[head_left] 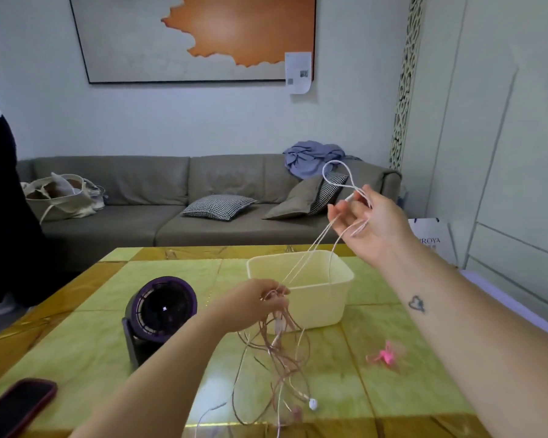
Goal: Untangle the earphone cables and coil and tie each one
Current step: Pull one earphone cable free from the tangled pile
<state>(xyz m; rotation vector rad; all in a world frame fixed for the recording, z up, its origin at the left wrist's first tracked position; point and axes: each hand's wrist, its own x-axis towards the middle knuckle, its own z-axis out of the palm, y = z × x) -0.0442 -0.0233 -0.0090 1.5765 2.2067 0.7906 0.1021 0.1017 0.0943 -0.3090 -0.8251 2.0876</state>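
Observation:
My left hand [260, 300] grips a tangled bunch of pink and white earphone cables [280, 358] above the table. The tangle hangs down from it, with a white earbud [313, 404] dangling near the table's front. My right hand [366, 221] is raised high to the right and pinches white cable strands. A white loop [336, 173] stands up above its fingers. Several taut strands [310, 251] run between the two hands, over the tub.
A cream plastic tub [317, 308] stands on the yellow-green table [171, 279] behind the left hand. A purple desk fan [159, 314] sits at left, a phone [16, 406] at the front left corner, pink ties [385, 357] at right. Another person [0, 200] stands at far left.

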